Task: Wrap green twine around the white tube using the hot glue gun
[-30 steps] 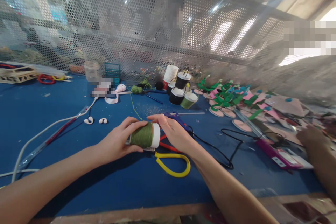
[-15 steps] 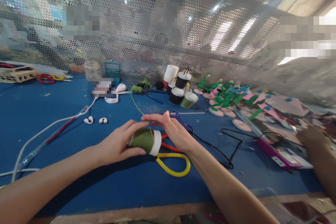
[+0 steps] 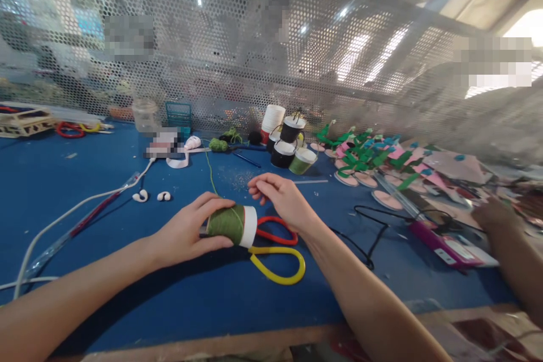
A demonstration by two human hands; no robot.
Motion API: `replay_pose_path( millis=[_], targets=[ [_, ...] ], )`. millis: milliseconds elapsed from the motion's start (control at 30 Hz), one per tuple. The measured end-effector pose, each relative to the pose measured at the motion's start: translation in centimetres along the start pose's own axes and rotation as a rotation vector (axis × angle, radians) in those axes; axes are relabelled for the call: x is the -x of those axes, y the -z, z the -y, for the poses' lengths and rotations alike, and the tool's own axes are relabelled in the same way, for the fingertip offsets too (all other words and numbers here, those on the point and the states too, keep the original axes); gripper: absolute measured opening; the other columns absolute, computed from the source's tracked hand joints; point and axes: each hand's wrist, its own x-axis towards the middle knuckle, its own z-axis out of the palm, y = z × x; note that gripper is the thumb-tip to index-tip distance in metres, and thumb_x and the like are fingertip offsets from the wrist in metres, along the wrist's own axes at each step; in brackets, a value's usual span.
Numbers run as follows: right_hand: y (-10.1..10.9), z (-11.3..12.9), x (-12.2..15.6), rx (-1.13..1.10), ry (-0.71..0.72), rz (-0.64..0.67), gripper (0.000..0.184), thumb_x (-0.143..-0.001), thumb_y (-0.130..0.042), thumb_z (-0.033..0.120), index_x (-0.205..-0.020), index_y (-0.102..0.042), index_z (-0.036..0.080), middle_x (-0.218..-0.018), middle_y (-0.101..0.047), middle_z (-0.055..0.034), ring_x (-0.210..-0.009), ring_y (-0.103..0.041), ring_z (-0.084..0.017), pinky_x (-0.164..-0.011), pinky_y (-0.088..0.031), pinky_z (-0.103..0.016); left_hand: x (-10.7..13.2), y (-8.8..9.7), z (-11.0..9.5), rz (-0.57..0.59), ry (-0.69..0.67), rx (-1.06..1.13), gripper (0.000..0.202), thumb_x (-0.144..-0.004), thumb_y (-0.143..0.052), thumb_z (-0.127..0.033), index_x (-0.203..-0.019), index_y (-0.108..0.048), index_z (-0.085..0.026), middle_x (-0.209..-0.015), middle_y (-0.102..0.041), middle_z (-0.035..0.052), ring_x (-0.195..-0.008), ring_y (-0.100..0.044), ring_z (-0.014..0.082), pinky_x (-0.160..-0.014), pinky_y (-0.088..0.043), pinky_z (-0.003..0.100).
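Observation:
My left hand [image 3: 190,226] is wrapped around a paper cup [image 3: 232,225] that lies on its side. Green yarn covers its wall, and its white rim faces right. From a small green yarn ball [image 3: 219,145] further back, a loose strand [image 3: 211,172] runs to the cup. My right hand [image 3: 275,192] hovers right of the cup, its fingers loosely curled and slightly apart, with nothing visible in them. Below it on the table are a red loop [image 3: 278,231] and a yellow loop [image 3: 280,264], apparently scissor handles; the blades are mostly hidden behind the cup.
Black and green yarn-wrapped cups [image 3: 283,154] stand beside a white cup stack [image 3: 274,117]. Green and pink craft pieces [image 3: 365,158] crowd the right, near a purple box [image 3: 441,244] and another person's hand [image 3: 492,215]. White earbuds [image 3: 141,195] and a cable [image 3: 85,202] lie left.
My right hand has lifted off the yarn at the cup and moved right, uncovering the red loop. My left hand still holds the cup.

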Motion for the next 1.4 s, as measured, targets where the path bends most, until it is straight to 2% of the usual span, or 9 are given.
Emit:
replay_pose_path(
  millis=[167,433,600,800,1000,1067,1167,1267,1400],
  targets=[
    [1.3,0.6,-0.1,-0.074,-0.003,-0.069,0.015,-0.069,-0.053,0.029,-0.071,-0.059,0.015,-0.063,-0.058,-0.0002,-0.054,-0.050,-0.009,-0.051,-0.040,-0.023,-0.2,0.2,0.0,-0.035,0.018,-0.013,0.044,-0.080,-0.057,-0.038,-0.118,-0.044,-0.020,-0.108,-0.052,0.0092,-0.099,-0.053,0.0223,-0.086,-0.045,0.036],
    [5.2,1.2,-1.5,0.073,0.065,-0.297,0.012,-0.065,-0.060,0.028,-0.064,-0.056,0.016,-0.053,-0.053,0.0028,-0.050,-0.047,-0.009,-0.049,-0.037,-0.024,-0.3,0.5,0.0,-0.114,0.039,-0.028,0.043,-0.080,-0.058,-0.035,-0.117,-0.043,-0.021,-0.110,-0.049,0.0087,-0.103,-0.050,0.0230,-0.089,-0.043,0.039],
    [5.8,-0.6,-1.5,0.052,-0.088,-0.271,0.015,-0.065,-0.060,0.030,-0.068,-0.057,0.016,-0.059,-0.058,0.0003,-0.055,-0.052,-0.010,-0.051,-0.038,-0.023,-0.3,0.5,0.2,-0.128,0.035,-0.050,0.043,-0.079,-0.058,-0.034,-0.117,-0.044,-0.021,-0.111,-0.049,0.0083,-0.104,-0.050,0.0228,-0.090,-0.043,0.038],
    [5.3,-1.9,-1.0,-0.053,-0.079,-0.200,0.020,-0.057,-0.067,0.029,-0.068,-0.058,0.015,-0.058,-0.056,0.0033,-0.051,-0.047,-0.007,-0.051,-0.037,-0.022,-0.3,0.5,0.3,-0.129,0.017,-0.074,0.043,-0.080,-0.058,-0.034,-0.118,-0.043,-0.021,-0.111,-0.048,0.0083,-0.104,-0.049,0.0219,-0.092,-0.043,0.038],
    [5.1,-2.0,-1.3,-0.094,-0.122,-0.181,0.014,-0.058,-0.058,0.028,-0.064,-0.058,0.016,-0.060,-0.059,0.0002,-0.055,-0.052,-0.011,-0.052,-0.040,-0.023,-0.3,0.4,0.5,-0.129,-0.017,-0.113,0.043,-0.080,-0.058,-0.034,-0.118,-0.043,-0.021,-0.112,-0.047,0.0086,-0.105,-0.049,0.0225,-0.091,-0.043,0.038],
    [5.2,-1.9,-1.3,0.000,-0.128,-0.183,0.016,-0.066,-0.052,0.030,-0.064,-0.058,0.016,-0.063,-0.061,-0.0026,-0.060,-0.056,-0.013,-0.054,-0.041,-0.024,-0.2,0.3,0.6,-0.133,-0.024,-0.119,0.043,-0.080,-0.058,-0.034,-0.118,-0.042,-0.021,-0.111,-0.047,0.0087,-0.105,-0.049,0.0225,-0.091,-0.043,0.039],
    [5.7,-2.1,-1.4,0.448,-0.118,-0.229,0.022,-0.075,-0.044,0.029,-0.073,-0.061,0.015,-0.076,-0.066,-0.0074,-0.073,-0.060,-0.017,-0.062,-0.043,-0.026,-0.2,0.3,0.6,-0.142,-0.029,-0.126,0.042,-0.081,-0.057,-0.034,-0.119,-0.042,-0.022,-0.111,-0.047,0.0086,-0.105,-0.049,0.0224,-0.091,-0.044,0.039],
    [6.3,-2.8,-1.5,0.853,-0.146,-0.163,0.015,-0.069,-0.053,0.017,-0.079,-0.063,0.014,-0.083,-0.068,-0.0090,-0.080,-0.062,-0.021,-0.068,-0.042,-0.027,-0.2,0.4,0.6,-0.155,-0.043,-0.133,0.042,-0.081,-0.057,-0.034,-0.119,-0.041,-0.022,-0.111,-0.047,0.0089,-0.105,-0.049,0.0227,-0.091,-0.044,0.040],
    [6.3,-3.9,-1.6,0.918,-0.197,-0.073,0.011,-0.057,-0.060,0.009,-0.066,-0.063,0.014,-0.076,-0.067,-0.0104,-0.075,-0.062,-0.024,-0.064,-0.042,-0.027,-0.2,0.5,0.6,-0.169,-0.080,-0.155,0.043,-0.081,-0.058,-0.033,-0.119,-0.041,-0.021,-0.112,-0.046,0.0096,-0.106,-0.048,0.0236,-0.090,-0.045,0.040]
  ],
)
